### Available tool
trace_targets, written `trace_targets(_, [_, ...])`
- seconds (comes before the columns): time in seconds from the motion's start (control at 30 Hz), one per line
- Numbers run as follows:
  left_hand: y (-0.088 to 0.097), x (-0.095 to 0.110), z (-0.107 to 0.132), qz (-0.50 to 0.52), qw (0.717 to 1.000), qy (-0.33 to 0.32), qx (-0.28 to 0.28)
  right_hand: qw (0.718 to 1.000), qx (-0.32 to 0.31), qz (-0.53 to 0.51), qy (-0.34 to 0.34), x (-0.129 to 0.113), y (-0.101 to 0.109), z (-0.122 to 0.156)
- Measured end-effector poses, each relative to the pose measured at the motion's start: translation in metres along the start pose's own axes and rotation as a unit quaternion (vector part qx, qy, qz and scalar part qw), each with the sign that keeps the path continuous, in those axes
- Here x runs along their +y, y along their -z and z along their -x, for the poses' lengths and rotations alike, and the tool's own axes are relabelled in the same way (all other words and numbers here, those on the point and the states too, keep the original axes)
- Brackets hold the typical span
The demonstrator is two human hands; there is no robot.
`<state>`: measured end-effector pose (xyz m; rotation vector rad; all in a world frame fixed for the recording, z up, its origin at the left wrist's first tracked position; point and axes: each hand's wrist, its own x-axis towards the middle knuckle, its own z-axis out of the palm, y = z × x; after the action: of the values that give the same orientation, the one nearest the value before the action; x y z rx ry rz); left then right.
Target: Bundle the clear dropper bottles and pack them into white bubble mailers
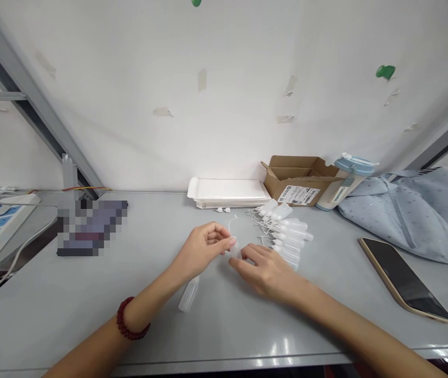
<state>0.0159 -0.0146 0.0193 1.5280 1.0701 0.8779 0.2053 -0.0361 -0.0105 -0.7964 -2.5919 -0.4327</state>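
Pinching top end of small translucent bottle (pixel 235 254) in grip of left hand (pixel 205 245). Pinching its lower part in grip of right hand (pixel 263 269); partly hidden there. Located between both hands, over middle of grey bench (pixel 208 336). Seen curving up beside left grip: thin white strand (pixel 230 227). Lying near left wrist: loose bottle (pixel 188 297). Heaped just beyond right hand: similar bottles (pixel 291 231). Set back near wall: stacked white boxes (pixel 231 192), with two small caps (pixel 227 210) in front and cardboard box (pixel 300 194) alongside. Lying well to right: phone (pixel 405 278).
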Motion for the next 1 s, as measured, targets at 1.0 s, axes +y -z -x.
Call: trace_targets(1.0, [0.0059, 0.0037, 0.0013, 0.082, 0.992, 0.007, -0.094, 0.983, 0.036, -0.159, -0.08, -0.0046, -0.0005, 0.0])
